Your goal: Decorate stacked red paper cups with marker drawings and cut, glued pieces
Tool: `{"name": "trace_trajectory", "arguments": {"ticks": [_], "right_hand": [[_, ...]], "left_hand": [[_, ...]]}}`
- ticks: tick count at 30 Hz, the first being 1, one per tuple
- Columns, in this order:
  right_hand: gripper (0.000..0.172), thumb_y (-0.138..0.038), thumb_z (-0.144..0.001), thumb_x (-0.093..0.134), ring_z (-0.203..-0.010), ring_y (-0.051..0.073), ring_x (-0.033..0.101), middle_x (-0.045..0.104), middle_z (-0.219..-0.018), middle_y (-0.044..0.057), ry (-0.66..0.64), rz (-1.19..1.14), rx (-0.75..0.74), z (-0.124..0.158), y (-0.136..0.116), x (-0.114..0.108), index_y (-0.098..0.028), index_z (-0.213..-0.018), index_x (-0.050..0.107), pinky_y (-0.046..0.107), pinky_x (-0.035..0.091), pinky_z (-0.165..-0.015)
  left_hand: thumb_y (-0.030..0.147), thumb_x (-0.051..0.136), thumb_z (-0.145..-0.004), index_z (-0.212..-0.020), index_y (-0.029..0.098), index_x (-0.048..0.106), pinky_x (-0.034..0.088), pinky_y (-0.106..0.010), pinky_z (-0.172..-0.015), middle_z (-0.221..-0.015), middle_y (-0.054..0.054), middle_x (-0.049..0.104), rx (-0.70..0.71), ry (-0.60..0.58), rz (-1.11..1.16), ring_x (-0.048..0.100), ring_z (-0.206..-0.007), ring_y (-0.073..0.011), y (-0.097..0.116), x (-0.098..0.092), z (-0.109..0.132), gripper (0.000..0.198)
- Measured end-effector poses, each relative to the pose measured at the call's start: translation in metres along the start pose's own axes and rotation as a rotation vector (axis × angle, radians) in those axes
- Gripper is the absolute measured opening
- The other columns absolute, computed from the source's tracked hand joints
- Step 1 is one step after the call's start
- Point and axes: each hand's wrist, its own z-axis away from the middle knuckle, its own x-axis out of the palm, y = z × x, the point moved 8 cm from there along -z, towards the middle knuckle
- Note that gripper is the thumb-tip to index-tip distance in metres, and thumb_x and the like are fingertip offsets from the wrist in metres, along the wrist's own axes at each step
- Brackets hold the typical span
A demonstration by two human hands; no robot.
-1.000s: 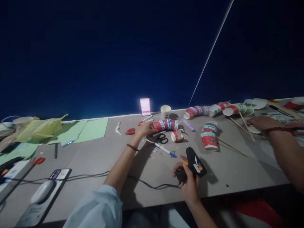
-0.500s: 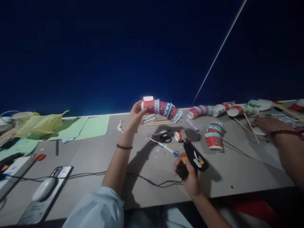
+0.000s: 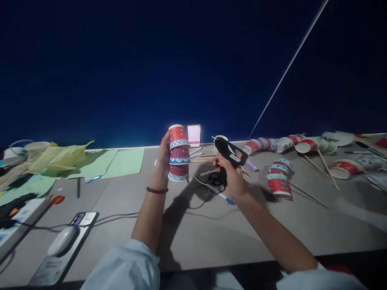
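My left hand [image 3: 164, 155] is wrapped round a stack of three patterned paper cups [image 3: 179, 155], held upright with the red cup on top and its base upward. To the right of it, my right hand [image 3: 231, 173] grips a black glue gun [image 3: 231, 152] by the handle. The gun's tip points up and left, toward the cups but apart from them. A pale cup is partly hidden behind the gun. Below the gun lie a blue-and-white pen [image 3: 226, 198] and scissors, partly hidden by cable and hand.
Joined cups [image 3: 279, 181] with a stick lie at the right, and more cup chains [image 3: 261, 145] along the back. A lit phone [image 3: 194, 136] stands at the wall. Green paper [image 3: 125, 163], a yellow bag [image 3: 57, 159], a mouse [image 3: 63, 240] and a power strip [image 3: 22, 217] are left.
The cup stack has turned from sideways to upright and moved slightly left. The glue gun has been raised off the low position, up and left. Another person's hand has left the right side.
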Motion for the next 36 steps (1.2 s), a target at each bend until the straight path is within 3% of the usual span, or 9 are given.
{"name": "trace_trajectory", "arguments": {"ticks": [6,15,19,21,25,31,36], "right_hand": [[0.013,-0.028,-0.072,0.073,-0.096,0.018,0.063,0.067,-0.094,0.001,-0.115,0.152,-0.088,-0.005,0.008,0.025,-0.022,-0.077,0.062,0.036,0.047,-0.094],[0.017,-0.037,-0.08,0.064,-0.102,0.02,0.063,0.069,-0.104,0.004,-0.127,0.24,-0.11,-0.004,0.007,0.016,-0.022,-0.086,0.065,0.037,0.049,-0.095],[0.025,-0.043,-0.081,0.062,-0.102,0.021,0.063,0.067,-0.105,0.006,-0.153,0.252,-0.107,-0.001,0.004,0.017,-0.021,-0.093,0.065,0.037,0.052,-0.093],[0.028,-0.044,-0.082,0.062,-0.095,0.021,0.065,0.068,-0.1,0.007,-0.187,0.228,-0.094,0.003,-0.001,0.02,-0.02,-0.095,0.064,0.036,0.056,-0.084],[0.026,-0.044,-0.084,0.059,-0.058,0.014,0.06,0.062,-0.065,0.0,-0.231,0.353,-0.071,0.012,-0.012,0.017,-0.018,-0.086,0.064,0.027,0.053,-0.056],[0.034,-0.038,-0.086,0.057,-0.051,0.012,0.054,0.055,-0.052,-0.001,-0.311,0.664,-0.2,0.022,-0.029,0.021,-0.018,-0.059,0.056,0.025,0.046,-0.056],[0.029,-0.036,-0.086,0.057,-0.049,0.012,0.052,0.054,-0.051,-0.002,-0.355,0.676,-0.169,0.024,-0.03,0.027,-0.018,-0.063,0.056,0.024,0.043,-0.051]], "left_hand": [[0.057,0.055,-0.08,-0.118,0.013,0.058,0.053,-0.028,-0.063,-0.083,-0.009,0.071,-0.034,-0.033,0.044,0.068,-0.066,-0.0174,-0.014,0.016,0.002,0.059],[0.071,0.046,-0.078,-0.119,0.017,0.056,0.055,-0.031,-0.059,-0.08,-0.007,0.072,-0.087,-0.038,-0.124,0.068,-0.064,-0.0198,-0.025,0.02,0.004,0.068],[0.066,0.054,-0.075,-0.103,0.013,0.063,0.055,-0.031,-0.062,-0.078,-0.009,0.071,-0.116,-0.063,-0.098,0.069,-0.066,-0.0213,-0.027,0.024,0.011,0.06],[0.063,0.057,-0.073,-0.094,0.012,0.065,0.054,-0.031,-0.06,-0.073,-0.009,0.07,-0.122,-0.069,-0.089,0.068,-0.063,-0.0214,-0.028,0.026,0.014,0.056],[0.062,0.056,-0.075,-0.091,0.012,0.065,0.052,-0.03,-0.055,-0.068,-0.009,0.069,-0.077,-0.079,-0.119,0.065,-0.056,-0.0196,-0.023,0.027,0.016,0.054],[0.058,0.06,-0.073,-0.102,0.014,0.061,0.051,-0.03,-0.062,-0.073,-0.008,0.067,0.042,-0.015,-0.133,0.066,-0.064,-0.0193,-0.008,0.026,0.017,0.052],[0.054,0.06,-0.075,-0.121,0.016,0.052,0.051,-0.032,-0.063,-0.076,-0.008,0.067,0.1,-0.027,-0.192,0.065,-0.064,-0.0199,-0.001,0.03,0.018,0.06]]}}
